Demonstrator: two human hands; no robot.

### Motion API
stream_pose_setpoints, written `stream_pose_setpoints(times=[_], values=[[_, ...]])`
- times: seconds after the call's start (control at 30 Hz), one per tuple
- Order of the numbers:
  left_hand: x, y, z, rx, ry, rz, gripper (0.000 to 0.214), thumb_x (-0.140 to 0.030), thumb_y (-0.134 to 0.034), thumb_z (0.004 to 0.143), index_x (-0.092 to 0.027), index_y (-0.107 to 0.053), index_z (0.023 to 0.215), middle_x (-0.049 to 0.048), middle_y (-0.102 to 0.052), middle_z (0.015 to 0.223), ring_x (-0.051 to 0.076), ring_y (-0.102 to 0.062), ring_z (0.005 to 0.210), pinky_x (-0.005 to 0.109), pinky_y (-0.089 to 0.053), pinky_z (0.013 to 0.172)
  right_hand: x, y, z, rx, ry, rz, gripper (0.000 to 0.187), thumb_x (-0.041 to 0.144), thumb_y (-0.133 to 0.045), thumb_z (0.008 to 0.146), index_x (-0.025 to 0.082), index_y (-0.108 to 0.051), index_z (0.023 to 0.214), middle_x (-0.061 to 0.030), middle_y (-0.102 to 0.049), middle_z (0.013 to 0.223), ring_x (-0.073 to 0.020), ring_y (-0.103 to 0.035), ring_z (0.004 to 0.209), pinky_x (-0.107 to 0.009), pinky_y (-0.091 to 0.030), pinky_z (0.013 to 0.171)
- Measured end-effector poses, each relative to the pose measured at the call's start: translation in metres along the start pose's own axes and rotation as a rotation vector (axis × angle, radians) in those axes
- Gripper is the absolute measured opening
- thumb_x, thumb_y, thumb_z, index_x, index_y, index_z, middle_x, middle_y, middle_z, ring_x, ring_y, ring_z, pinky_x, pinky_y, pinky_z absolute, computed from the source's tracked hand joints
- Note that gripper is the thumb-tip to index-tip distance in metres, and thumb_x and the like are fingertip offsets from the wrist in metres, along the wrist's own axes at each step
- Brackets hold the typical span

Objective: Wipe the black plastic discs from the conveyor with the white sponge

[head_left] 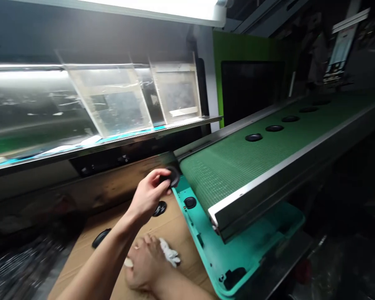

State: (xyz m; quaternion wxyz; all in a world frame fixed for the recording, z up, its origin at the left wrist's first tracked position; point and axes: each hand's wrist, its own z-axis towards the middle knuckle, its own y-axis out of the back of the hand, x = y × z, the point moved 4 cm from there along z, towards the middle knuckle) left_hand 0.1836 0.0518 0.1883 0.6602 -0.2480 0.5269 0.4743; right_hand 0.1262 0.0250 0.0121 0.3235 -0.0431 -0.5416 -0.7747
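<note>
My left hand (151, 187) pinches a round black part (172, 177), like a disc or ring, between thumb and fingers beside the near end of the green conveyor belt (225, 166). Blur hides its detail. Lower down, my right hand (146, 260) is closed over the cardboard (181, 233), around what looks like a crumpled white cloth (169, 251) that sticks out past the hand. On the cardboard lie another round black part (159, 208) and a dark one (101, 238) by my left forearm.
Several black round parts, including one (253, 137), sit in a row on the belt. Under its end stands a teal crate (218, 258) with a black round part (190, 203) inside. The belt's metal side rail (253, 183) juts near the hands. A machine with clear panels (175, 91) stands behind.
</note>
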Motion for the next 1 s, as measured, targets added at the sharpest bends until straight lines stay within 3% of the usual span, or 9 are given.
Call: stream_pose_setpoints(times=[0.07, 0.13, 0.2, 0.27, 0.37, 0.53, 0.67, 0.77, 1.0], values=[[0.035, 0.061, -0.051, -0.167, 0.112, -0.115, 0.053, -0.027, -0.079, 0.067, -0.021, -0.051, 0.112, 0.0004, -0.066, 0.086, 0.013, -0.061, 0.065, 0.022, -0.047, 0.056, 0.002, -0.001, -0.002, 0.050, -0.026, -0.011, 0.032, 0.035, -0.061, 0.069, 0.019, -0.067, 0.096, -0.0125, -0.064, 0.096, -0.0322, -0.055, 0.094, -0.046, -0.048, 0.080], [0.072, 0.107, -0.094, -0.317, 0.206, -0.193, 0.061, -0.025, -0.083, 0.062, -0.020, -0.047, 0.111, 0.0005, -0.066, 0.083, 0.012, -0.061, 0.063, 0.020, -0.044, 0.052, -0.002, 0.003, -0.002, 0.034, -0.068, -0.006, 0.028, 0.030, -0.060, 0.070, 0.020, -0.066, 0.095, -0.0102, -0.064, 0.095, -0.0298, -0.055, 0.094, -0.043, -0.047, 0.084], [0.105, 0.136, -0.124, -0.430, 0.270, -0.232, 0.057, -0.024, -0.083, 0.061, -0.017, -0.051, 0.106, 0.0016, -0.066, 0.084, 0.009, -0.056, 0.057, 0.018, -0.040, 0.049, -0.007, 0.014, 0.001, -0.116, -0.144, 0.045, 0.025, 0.026, -0.056, 0.076, 0.021, -0.065, 0.098, -0.0095, -0.064, 0.099, -0.0272, -0.055, 0.097, -0.041, -0.046, 0.088], [0.130, 0.151, -0.141, -0.514, 0.327, -0.263, 0.050, -0.024, -0.082, 0.061, -0.015, -0.056, 0.103, 0.0025, -0.067, 0.084, 0.006, -0.051, 0.052, 0.017, -0.036, 0.045, -0.009, 0.026, 0.002, -0.319, -0.187, 0.140, 0.026, 0.026, -0.053, 0.082, 0.021, -0.063, 0.105, -0.0100, -0.063, 0.108, -0.0255, -0.055, 0.102, -0.039, -0.046, 0.092], [0.151, 0.155, -0.148, -0.567, 0.375, -0.382, 0.044, -0.023, -0.078, 0.062, -0.015, -0.062, 0.102, 0.0013, -0.066, 0.077, 0.006, -0.050, 0.051, 0.016, -0.031, 0.042, 0.002, 0.035, 0.002, -0.481, -0.115, 0.298, 0.030, 0.033, -0.055, 0.087, 0.022, -0.061, 0.115, -0.0097, -0.061, 0.118, -0.0238, -0.055, 0.111, -0.036, -0.045, 0.098], [0.159, 0.147, -0.151, -0.517, 0.388, -0.730, 0.029, -0.026, -0.074, 0.073, -0.014, -0.067, 0.098, 0.0007, -0.065, 0.072, 0.007, -0.052, 0.053, 0.017, -0.034, 0.042, 0.033, 0.018, -0.006, -0.343, -0.039, 0.282, 0.033, 0.033, -0.059, 0.086, 0.027, -0.064, 0.118, -0.0073, -0.061, 0.121, -0.0246, -0.056, 0.111, -0.038, -0.048, 0.096], [0.156, 0.130, -0.154, -0.327, 0.486, -1.030, 0.028, -0.036, -0.061, 0.086, -0.012, -0.066, 0.100, 0.0094, -0.070, 0.089, 0.018, -0.066, 0.076, 0.026, -0.053, 0.065, 0.038, 0.007, -0.010, -0.319, -0.079, 0.169, 0.036, 0.032, -0.057, 0.088, 0.025, -0.063, 0.123, -0.0090, -0.059, 0.123, -0.0263, -0.054, 0.111, -0.040, -0.048, 0.094], [0.153, 0.121, -0.153, -0.225, 0.472, -1.135, 0.035, -0.039, -0.051, 0.092, -0.012, -0.063, 0.111, 0.0123, -0.070, 0.100, 0.022, -0.068, 0.090, 0.032, -0.055, 0.081, 0.037, 0.006, -0.001, -0.280, -0.102, 0.048, 0.034, 0.032, -0.054, 0.091, 0.026, -0.063, 0.123, -0.0080, -0.058, 0.127, -0.0263, -0.052, 0.110, -0.039, -0.047, 0.094], [0.185, 0.133, -0.153, -0.492, 0.581, -1.062, 0.026, -0.020, -0.039, 0.094, -0.007, -0.061, 0.100, 0.0188, -0.069, 0.105, 0.022, -0.067, 0.100, 0.030, -0.053, 0.091, 0.051, -0.009, 0.008, -0.027, -0.075, -0.112, 0.026, 0.028, -0.047, 0.095, 0.022, -0.068, 0.108, -0.0095, -0.064, 0.109, -0.0250, -0.054, 0.099, -0.038, -0.046, 0.092]])
